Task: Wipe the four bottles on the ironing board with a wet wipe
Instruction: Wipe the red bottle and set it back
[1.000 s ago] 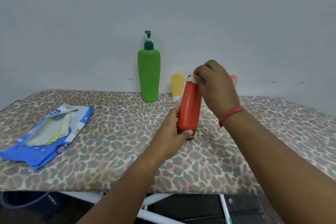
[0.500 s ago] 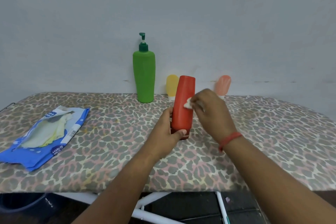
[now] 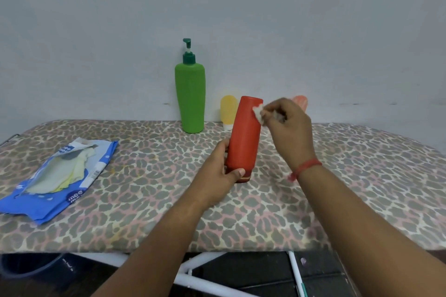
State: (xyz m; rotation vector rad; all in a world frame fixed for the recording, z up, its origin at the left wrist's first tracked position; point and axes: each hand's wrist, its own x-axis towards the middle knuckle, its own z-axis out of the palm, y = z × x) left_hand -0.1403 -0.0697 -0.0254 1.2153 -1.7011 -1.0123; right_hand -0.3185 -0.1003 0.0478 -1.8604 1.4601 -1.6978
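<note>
Red bottle gripped by left hand, right hand pinching wipe, seemingly moved higher.

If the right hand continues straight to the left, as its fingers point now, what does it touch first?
The right hand already presses the wet wipe on the red bottle, so the bottle's upper side comes first.

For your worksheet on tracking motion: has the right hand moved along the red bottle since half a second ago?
Yes. The right hand with the wet wipe has gone up the red bottle, from its middle to near its top.
</note>
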